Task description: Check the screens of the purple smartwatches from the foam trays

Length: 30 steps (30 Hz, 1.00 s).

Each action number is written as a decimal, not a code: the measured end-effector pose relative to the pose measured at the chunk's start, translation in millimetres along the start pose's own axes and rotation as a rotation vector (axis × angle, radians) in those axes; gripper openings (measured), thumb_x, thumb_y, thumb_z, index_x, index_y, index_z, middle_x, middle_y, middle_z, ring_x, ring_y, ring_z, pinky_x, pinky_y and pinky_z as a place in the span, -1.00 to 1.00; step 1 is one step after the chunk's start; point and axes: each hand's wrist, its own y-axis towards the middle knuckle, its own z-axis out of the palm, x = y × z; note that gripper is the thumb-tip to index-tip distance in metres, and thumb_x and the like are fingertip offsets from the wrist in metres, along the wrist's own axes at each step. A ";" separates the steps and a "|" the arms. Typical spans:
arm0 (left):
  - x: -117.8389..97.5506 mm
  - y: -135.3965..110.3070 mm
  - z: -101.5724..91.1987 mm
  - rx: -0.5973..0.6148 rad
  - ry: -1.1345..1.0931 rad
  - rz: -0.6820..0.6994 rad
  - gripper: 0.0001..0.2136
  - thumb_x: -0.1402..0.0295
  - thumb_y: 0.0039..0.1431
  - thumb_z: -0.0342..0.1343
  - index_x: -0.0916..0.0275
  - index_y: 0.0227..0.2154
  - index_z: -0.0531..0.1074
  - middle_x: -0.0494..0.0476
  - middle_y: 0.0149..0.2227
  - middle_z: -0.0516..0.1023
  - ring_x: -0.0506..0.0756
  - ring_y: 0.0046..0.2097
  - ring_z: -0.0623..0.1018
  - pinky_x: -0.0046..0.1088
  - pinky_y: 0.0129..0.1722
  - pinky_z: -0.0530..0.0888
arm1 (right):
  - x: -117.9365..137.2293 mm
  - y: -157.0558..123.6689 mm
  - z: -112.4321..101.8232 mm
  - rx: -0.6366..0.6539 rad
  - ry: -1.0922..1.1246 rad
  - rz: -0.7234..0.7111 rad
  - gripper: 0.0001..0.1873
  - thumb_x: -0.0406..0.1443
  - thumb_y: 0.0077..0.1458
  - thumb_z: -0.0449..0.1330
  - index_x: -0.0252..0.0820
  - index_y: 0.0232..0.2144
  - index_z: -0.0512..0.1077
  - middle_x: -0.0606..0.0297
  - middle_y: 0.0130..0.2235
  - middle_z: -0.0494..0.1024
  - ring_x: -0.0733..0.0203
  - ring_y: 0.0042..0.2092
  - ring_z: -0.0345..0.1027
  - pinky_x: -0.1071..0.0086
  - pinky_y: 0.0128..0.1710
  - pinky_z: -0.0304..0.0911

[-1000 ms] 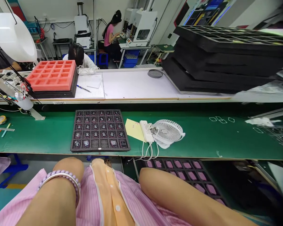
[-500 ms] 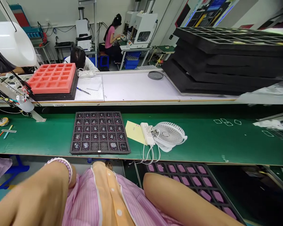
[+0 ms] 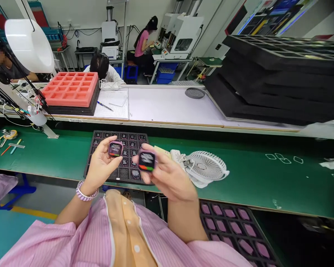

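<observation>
Between thumb and fingers, my left hand [image 3: 101, 163] grips a smartwatch [image 3: 115, 149] with a pinkish-purple case and a lit screen. A second smartwatch [image 3: 147, 161], its screen also lit with a red and green strip at the bottom, is in my right hand [image 3: 172, 176]. That hand is slightly blurred. Both hands are raised above the near part of a dark foam tray [image 3: 128, 175], whose compartments hold several similar watch units. My hands and the watches hide part of the tray.
A white fan [image 3: 207, 168] and a power strip [image 3: 176, 155] stand right of the tray on the green bench [image 3: 247, 178]. Below the bench edge is a black tray [image 3: 238, 241] of purple pieces. The shelf holds red foam trays [image 3: 71, 89] and stacked black foam [image 3: 278, 85]. Co-workers sit beyond.
Both hands have come up from low near my body to over the foam tray, and each now holds a smartwatch. The view has shifted slightly.
</observation>
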 end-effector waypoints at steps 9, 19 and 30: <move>3.3 -4.8 -6.4 0.002 0.022 0.013 -0.52 0.27 0.19 0.38 0.17 0.13 0.40 0.17 -0.05 0.60 -0.07 -0.38 0.58 -0.57 -0.37 0.61 | -24.2 38.0 16.6 -0.074 0.073 0.001 -0.41 -0.20 0.06 0.49 0.01 0.10 0.41 0.22 -0.04 0.62 0.27 -0.36 0.41 0.30 -0.27 0.41; 5.8 -5.0 -4.3 0.115 -0.010 -0.034 -0.52 0.20 0.28 0.29 0.20 0.21 0.41 0.26 0.05 0.64 0.06 -0.28 0.71 -0.39 -0.23 0.74 | -22.2 35.1 25.3 -0.186 -0.046 -0.102 -0.50 -0.22 0.06 0.43 0.00 0.03 0.39 0.33 -0.17 0.47 0.30 -0.40 0.28 0.32 -0.34 0.35; 2.9 1.2 3.2 0.127 -0.055 -0.072 -0.57 0.17 0.26 0.31 0.22 0.12 0.47 0.20 -0.08 0.70 0.03 -0.40 0.70 -0.45 -0.33 0.74 | -24.5 35.6 27.0 -0.272 -0.078 -0.164 -0.54 -0.13 0.05 0.45 -0.04 -0.04 0.41 0.37 -0.25 0.41 0.35 -0.46 0.17 0.40 -0.46 0.24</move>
